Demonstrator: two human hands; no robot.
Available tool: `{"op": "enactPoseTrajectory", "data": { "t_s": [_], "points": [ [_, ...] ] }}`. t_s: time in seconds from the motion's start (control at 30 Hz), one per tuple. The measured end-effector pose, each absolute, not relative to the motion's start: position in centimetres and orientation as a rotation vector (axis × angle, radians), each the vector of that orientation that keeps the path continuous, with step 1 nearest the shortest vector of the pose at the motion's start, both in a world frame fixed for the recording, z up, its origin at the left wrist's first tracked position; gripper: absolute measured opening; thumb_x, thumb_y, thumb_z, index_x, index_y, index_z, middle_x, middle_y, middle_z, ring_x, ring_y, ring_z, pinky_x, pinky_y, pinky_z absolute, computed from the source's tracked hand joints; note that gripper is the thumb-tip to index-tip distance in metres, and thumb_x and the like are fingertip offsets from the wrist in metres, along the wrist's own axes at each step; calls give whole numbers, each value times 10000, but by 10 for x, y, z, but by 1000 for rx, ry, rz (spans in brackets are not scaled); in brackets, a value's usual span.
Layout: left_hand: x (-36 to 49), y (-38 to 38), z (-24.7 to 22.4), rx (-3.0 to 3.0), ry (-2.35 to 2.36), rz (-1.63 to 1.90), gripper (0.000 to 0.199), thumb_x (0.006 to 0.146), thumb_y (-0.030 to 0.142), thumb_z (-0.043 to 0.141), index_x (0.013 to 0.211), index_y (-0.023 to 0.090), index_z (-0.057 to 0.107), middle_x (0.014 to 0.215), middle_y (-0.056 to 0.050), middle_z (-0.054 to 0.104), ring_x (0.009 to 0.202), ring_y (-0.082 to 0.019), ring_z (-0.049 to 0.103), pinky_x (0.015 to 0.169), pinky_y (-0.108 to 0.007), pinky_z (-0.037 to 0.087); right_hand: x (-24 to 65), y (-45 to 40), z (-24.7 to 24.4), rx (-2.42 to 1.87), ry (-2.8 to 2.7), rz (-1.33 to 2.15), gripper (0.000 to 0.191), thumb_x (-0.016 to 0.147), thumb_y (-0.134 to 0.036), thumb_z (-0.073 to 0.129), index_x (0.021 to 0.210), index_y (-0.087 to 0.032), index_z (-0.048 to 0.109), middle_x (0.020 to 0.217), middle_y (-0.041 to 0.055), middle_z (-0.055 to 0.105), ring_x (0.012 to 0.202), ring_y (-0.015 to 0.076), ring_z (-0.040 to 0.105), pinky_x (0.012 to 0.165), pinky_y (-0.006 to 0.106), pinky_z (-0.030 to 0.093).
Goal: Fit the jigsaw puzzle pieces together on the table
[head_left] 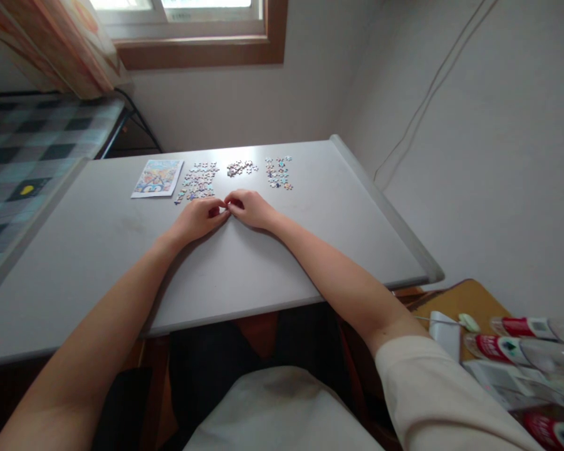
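Observation:
My left hand [198, 217] and my right hand [250, 208] meet fingertip to fingertip over the white table. Both are closed in a pinch on a small jigsaw puzzle piece [226, 208], mostly hidden by the fingers. Just beyond my left hand, several loose puzzle pieces [199, 178] lie spread in rough rows. A tighter heap of pieces [239, 168] sits farther back, in line with my right hand. To the right is another spread group of pieces [278, 172]. A picture sheet [158, 178] with a colourful print lies flat at the left.
The white table [272, 269] has a raised rim [385, 207] on its right side. At lower right, a yellow-topped stool [470, 297] stands beside plastic bottles [498, 346] with red labels. A checked cloth surface [42, 150] is at the left, below a curtain [61, 44].

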State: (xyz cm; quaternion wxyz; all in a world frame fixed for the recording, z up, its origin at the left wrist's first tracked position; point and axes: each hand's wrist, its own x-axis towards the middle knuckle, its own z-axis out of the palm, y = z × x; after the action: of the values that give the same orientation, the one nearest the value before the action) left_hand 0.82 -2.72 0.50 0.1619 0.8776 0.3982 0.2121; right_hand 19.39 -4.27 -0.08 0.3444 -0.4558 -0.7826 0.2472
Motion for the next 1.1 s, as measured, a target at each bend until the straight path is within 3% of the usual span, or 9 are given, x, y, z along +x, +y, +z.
{"op": "enactPoseTrajectory", "data": {
  "t_s": [1.1],
  "points": [
    [9,-27,5,2506,1132,620,352,825,464,523,800,145,669,605,3,519,545,-104,419,545,-234,310,194,-40,-5,-1170,-2051,591,233,822,-138,490,934,-116,693,879,52,673,794,126,559,772,243,419]
  ]
}}
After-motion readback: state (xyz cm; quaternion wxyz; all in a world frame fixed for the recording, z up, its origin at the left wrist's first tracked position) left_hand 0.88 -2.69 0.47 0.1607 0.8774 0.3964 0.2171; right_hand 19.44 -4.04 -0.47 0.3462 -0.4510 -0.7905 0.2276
